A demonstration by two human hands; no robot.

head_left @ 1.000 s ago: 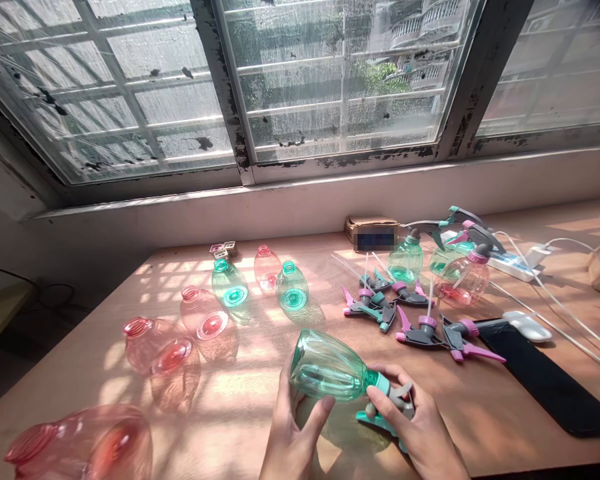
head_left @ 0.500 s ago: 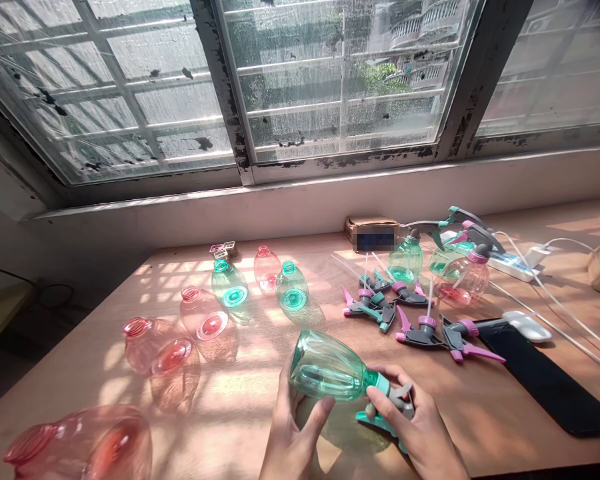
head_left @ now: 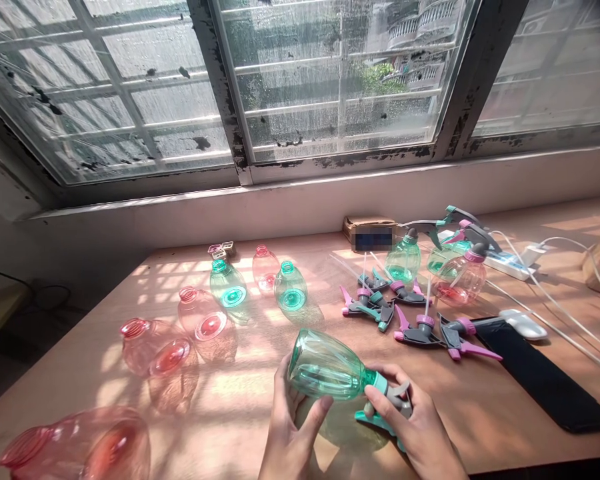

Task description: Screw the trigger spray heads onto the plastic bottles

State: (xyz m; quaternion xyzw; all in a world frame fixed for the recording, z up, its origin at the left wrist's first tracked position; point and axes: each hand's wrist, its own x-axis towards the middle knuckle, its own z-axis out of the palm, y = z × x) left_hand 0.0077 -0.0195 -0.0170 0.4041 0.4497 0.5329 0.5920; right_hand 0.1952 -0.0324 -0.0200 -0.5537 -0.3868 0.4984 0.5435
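Observation:
A clear green spray bottle [head_left: 327, 367] lies tilted between my two hands above the table, its base to the left and its neck to the right. My left hand [head_left: 297, 417] is closed around the base end, thumb along the near side. At the neck, my right hand [head_left: 413, 413] grips the grey and teal trigger sprayer [head_left: 393, 400], with the thumb on the teal collar. The sprayer sits at the bottle's mouth, its teal trigger pointing down and left. Whether the thread is tight I cannot tell.
Open pink bottles [head_left: 155, 347] and green bottles [head_left: 291, 287] stand to the left and behind. Several loose trigger sprayers [head_left: 423, 327] lie to the right. Beyond them are bottles with sprayers fitted [head_left: 460, 277], a cardboard box [head_left: 370, 233], a black phone [head_left: 545, 380] and white cables.
Hardly anything differs. The view has shifted very slightly, and both hands keep the same hold on the green bottle and its sprayer.

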